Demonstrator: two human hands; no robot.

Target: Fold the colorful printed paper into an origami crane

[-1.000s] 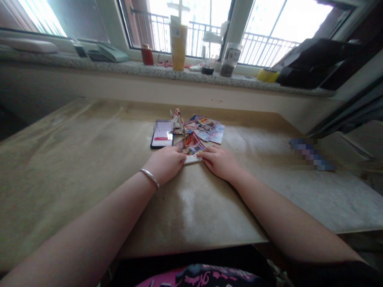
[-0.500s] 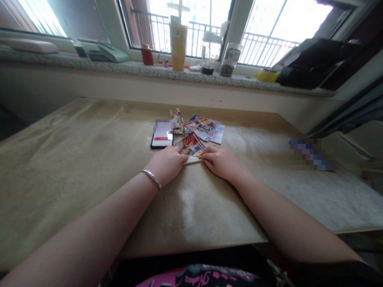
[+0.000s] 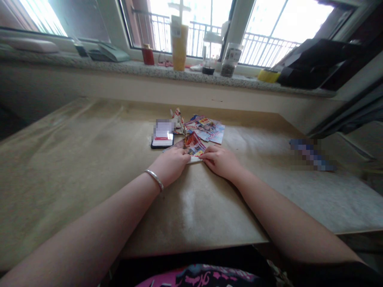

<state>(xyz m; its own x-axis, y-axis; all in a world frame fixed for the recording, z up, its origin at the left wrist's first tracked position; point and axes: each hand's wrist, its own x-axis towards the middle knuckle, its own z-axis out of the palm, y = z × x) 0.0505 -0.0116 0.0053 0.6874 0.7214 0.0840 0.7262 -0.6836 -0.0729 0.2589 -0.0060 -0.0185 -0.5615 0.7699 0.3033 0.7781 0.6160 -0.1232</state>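
Note:
A colourful printed sheet of paper (image 3: 193, 144) lies on the table between my hands, its near edge folded over into a white strip (image 3: 195, 159). My left hand (image 3: 172, 163), with a silver bangle at the wrist, is closed on the left part of that edge. On the right end of the strip, my right hand (image 3: 218, 160) pinches the paper between thumb and fingers. Just beyond the left hand lies a phone (image 3: 162, 139) with a lit screen, partly blurred. Behind the sheet stands a crumpled or folded paper piece (image 3: 178, 120), beside several printed leaflets (image 3: 208, 128).
The table (image 3: 89, 159) has a blurred bluish flat item (image 3: 311, 154) at its right side. On the windowsill (image 3: 119, 68) stand a tall yellow cup (image 3: 179, 46), a red jar (image 3: 147, 55), a clear container (image 3: 231, 59), yellow tape (image 3: 268, 75) and a black object (image 3: 314, 63).
My left hand has slid slightly to the right along the folded edge, covering more of the white strip. My right hand has stayed almost still.

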